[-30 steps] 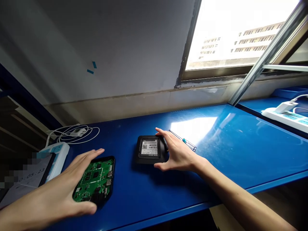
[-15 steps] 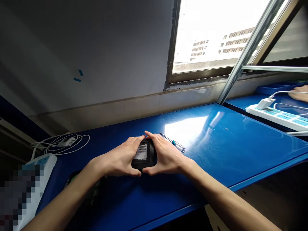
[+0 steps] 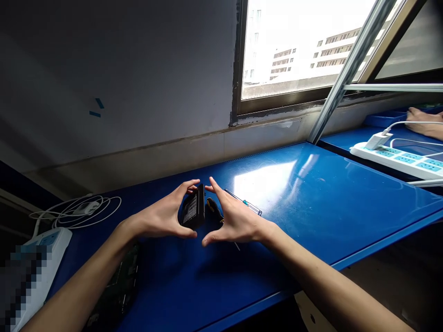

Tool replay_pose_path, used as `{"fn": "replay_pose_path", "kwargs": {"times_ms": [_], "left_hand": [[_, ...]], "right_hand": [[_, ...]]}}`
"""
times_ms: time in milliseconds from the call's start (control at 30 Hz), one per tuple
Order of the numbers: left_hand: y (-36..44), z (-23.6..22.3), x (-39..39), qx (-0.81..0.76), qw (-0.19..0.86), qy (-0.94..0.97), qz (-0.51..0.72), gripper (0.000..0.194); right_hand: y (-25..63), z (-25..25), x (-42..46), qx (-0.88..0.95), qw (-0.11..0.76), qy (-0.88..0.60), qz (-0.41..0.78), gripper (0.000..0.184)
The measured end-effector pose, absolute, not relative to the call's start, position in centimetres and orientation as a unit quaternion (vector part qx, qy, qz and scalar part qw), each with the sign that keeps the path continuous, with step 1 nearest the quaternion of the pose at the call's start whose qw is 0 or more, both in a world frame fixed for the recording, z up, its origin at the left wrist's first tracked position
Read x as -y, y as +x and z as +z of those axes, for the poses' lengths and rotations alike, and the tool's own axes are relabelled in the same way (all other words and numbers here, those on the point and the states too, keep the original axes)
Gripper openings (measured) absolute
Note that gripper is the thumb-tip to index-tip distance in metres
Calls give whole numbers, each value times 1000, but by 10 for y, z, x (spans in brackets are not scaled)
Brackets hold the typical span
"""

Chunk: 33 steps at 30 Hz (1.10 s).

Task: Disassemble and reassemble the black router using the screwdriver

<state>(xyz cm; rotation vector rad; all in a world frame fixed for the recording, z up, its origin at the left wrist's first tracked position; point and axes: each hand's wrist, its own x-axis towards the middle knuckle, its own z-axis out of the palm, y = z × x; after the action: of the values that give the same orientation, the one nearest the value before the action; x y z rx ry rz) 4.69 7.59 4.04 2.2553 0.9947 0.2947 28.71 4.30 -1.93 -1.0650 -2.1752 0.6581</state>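
My left hand (image 3: 162, 216) grips a small black device housing (image 3: 193, 212) with a white label, tilted up on its edge above the blue bench (image 3: 311, 207). My right hand (image 3: 235, 221) is beside it on the right, fingers spread and curved, touching or just off the housing; a dark part (image 3: 214, 210) shows between the hands. A green circuit board in a black shell (image 3: 117, 286) lies under my left forearm. A screwdriver with a clear handle (image 3: 247, 205) lies just behind my right hand.
A white power strip (image 3: 38, 258) and a coiled white cable (image 3: 79, 210) lie at the left. On the neighbouring bench at the right sit another power strip (image 3: 398, 159) with a plug and another person's hand (image 3: 424, 121). A window fills the wall behind.
My left hand left the circuit board and joined the right on the black housing. Both lifted it from lying flat to standing on edge, and my right hand has opened away.
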Motion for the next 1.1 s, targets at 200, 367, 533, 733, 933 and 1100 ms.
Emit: {"fn": "replay_pose_path", "kwargs": {"times_ms": [200,367,533,733,933,1100], "left_hand": [[34,29,-83,-367,404,812,207,127],[20,14,-87,-372,436,780,252,125],[-7,3,-89,-393,427,774,252,117],[-25,13,-83,-453,373,792,168,116],[-22,17,-81,-480,300,816,120,121],[-21,24,-82,-484,271,824,116,117]], "right_hand": [[267,-3,-68,851,215,-420,229,154],[249,3,-78,859,165,-429,225,144],[241,1,-85,861,101,-449,215,148],[231,6,-90,871,52,-453,184,145],[228,7,-88,873,47,-452,176,146],[234,10,-88,878,77,-435,184,141]]}}
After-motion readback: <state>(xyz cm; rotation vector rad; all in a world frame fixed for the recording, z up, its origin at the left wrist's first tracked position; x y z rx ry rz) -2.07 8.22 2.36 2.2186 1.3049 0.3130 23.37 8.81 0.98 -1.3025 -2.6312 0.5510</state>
